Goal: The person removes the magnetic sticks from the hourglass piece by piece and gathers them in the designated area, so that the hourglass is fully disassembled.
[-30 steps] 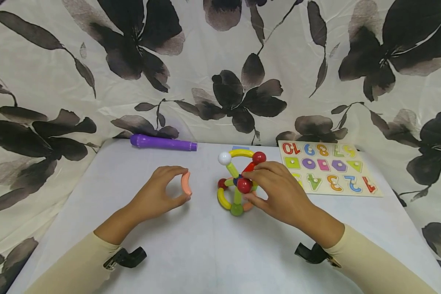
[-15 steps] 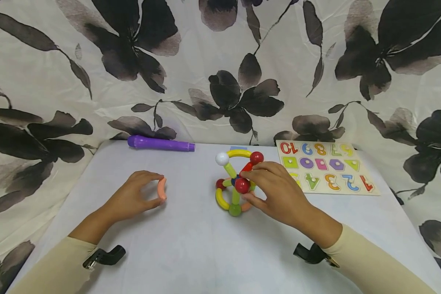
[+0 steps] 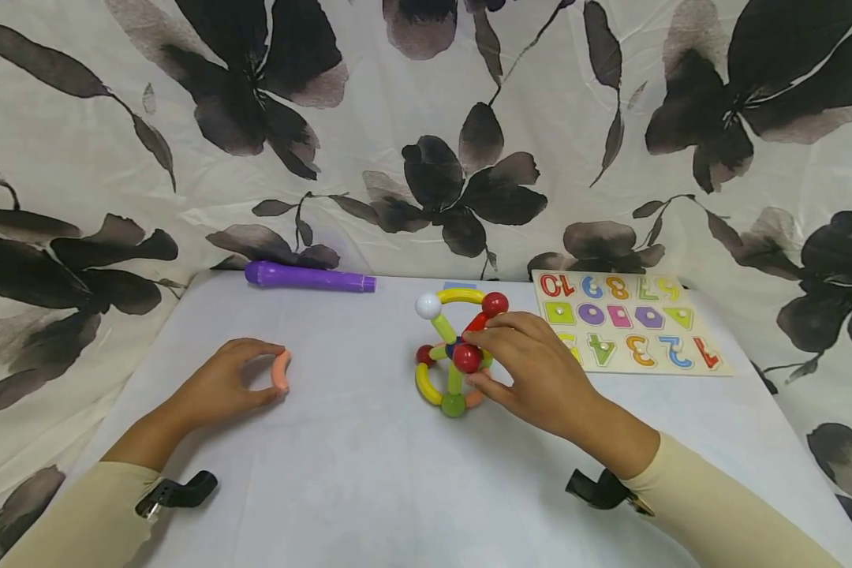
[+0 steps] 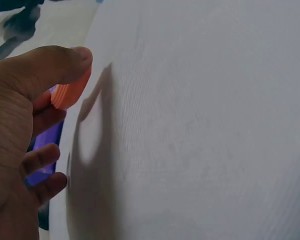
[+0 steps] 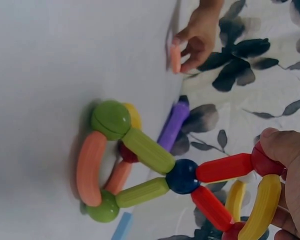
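My left hand [image 3: 220, 390] pinches a curved orange magnetic stick [image 3: 280, 371] between thumb and fingers at the left of the table; the left wrist view has the stick's ribbed end [image 4: 66, 95] under the thumb. My right hand [image 3: 539, 375] grips a red ball [image 3: 467, 358] on a ball-and-stick magnetic model [image 3: 454, 383]. That model stands on the table, its lower ring of green balls [image 5: 110, 120] and curved sticks at the tabletop. Straight green and red sticks meet at a dark blue ball [image 5: 182, 176] in its middle. Yellow curved sticks [image 5: 260, 207] join the balls on top.
A purple toy microphone [image 3: 308, 278] lies at the table's back left edge. Behind the model is a flat light-blue piece [image 3: 460, 285]. To the right lies a number-and-shape puzzle board [image 3: 621, 323], partly behind my right hand. A floral cloth [image 3: 362, 118] hangs behind the table.
My left hand has moved left, away from the model, with the curved orange stick still pinched. The right hand keeps its grip on the red ball; the model stays in place.
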The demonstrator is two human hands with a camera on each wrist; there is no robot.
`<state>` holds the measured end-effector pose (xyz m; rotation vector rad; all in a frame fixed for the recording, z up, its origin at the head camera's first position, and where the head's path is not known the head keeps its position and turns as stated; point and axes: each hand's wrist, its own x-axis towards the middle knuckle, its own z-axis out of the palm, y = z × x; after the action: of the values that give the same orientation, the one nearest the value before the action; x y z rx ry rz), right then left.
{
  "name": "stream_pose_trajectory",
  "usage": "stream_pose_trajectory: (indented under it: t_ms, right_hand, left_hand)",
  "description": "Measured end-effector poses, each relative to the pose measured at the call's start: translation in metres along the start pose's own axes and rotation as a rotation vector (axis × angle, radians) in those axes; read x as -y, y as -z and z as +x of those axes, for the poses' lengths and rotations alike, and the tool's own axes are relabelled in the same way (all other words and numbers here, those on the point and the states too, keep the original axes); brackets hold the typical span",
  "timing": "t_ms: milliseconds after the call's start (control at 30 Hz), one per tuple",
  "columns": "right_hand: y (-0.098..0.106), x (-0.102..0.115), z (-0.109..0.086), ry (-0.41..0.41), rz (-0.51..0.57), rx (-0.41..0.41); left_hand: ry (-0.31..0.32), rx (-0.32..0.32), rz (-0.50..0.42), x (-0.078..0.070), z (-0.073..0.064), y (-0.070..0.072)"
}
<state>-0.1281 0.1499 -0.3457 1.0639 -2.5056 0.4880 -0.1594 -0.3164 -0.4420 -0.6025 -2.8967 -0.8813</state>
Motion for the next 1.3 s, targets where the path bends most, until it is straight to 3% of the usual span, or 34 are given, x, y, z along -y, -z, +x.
stream_pose_trajectory:
  t_ms: [133,400,567,667,767,900,1133,1300]
  right_hand:
    - [-0.001,0.000,0.000,-0.004,0.000,0.002]
    - [-0.001,-0.001,0.000,-0.006,0.002,-0.004]
    - [0.000,-0.001,0.000,-0.002,-0.007,-0.006]
    - [0.002,-0.002,-0.001,-0.002,-0.011,-0.012]
    - [0.004,-0.003,-0.001,-0.005,-0.017,-0.016]
    - [0.006,-0.007,-0.004,-0.011,-0.019,-0.010]
    - [0.008,-0.019,-0.010,-0.080,0.042,-0.027]
    - [0.007,-0.022,-0.014,-0.141,0.076,-0.022]
  left_hand:
    - [-0.003,-0.006,-0.003,0.005,-0.001,0.001]
    - [0.048,0.059,0.009,0.005,-0.001,0.005]
    - [0.031,0.063,0.031,-0.002,0.000,0.008]
    - [0.010,0.031,0.048,-0.014,0.005,0.007]
    - [-0.025,-0.020,0.060,-0.034,0.014,0.002]
    - [-0.099,-0.059,0.059,-0.073,0.025,-0.005]
    - [-0.226,-0.045,-0.026,-0.151,0.037,-0.018]
    - [-0.233,-0.102,-0.106,-0.187,0.047,-0.030]
